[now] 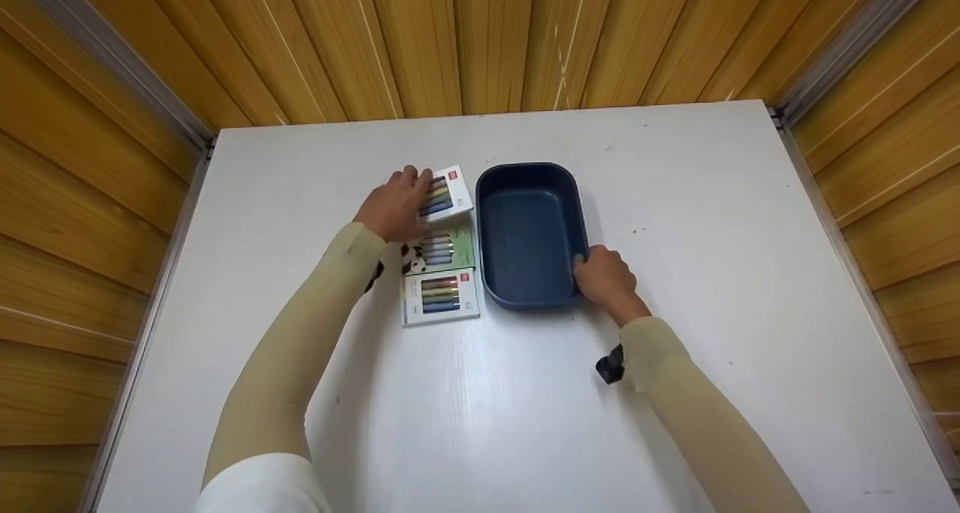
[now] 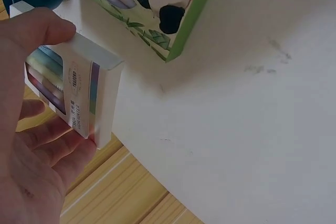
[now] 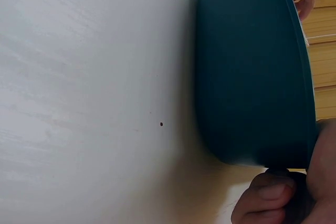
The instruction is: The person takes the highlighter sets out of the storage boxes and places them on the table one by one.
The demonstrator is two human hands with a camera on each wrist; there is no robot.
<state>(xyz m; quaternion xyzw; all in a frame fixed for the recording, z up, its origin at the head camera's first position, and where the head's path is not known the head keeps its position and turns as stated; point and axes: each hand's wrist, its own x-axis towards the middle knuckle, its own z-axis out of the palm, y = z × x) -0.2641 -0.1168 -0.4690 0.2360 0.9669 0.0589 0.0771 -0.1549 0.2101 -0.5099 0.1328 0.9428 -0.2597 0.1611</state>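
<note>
My left hand grips a white box of markers, its window showing coloured barrels. In the left wrist view the thumb lies over one side of this box and the fingers reach round the other, with the box tilted. Just nearer to me lies a green panda-print marker box, partly covered by the hand in the head view. Below that sits a second white marker box. My right hand holds the dark blue bin at its near right side, thumb at the rim.
All of this is on a white table. Wood-plank walls rise behind the far edge and at both sides. The boxes line up along the bin's left side, close to its wall.
</note>
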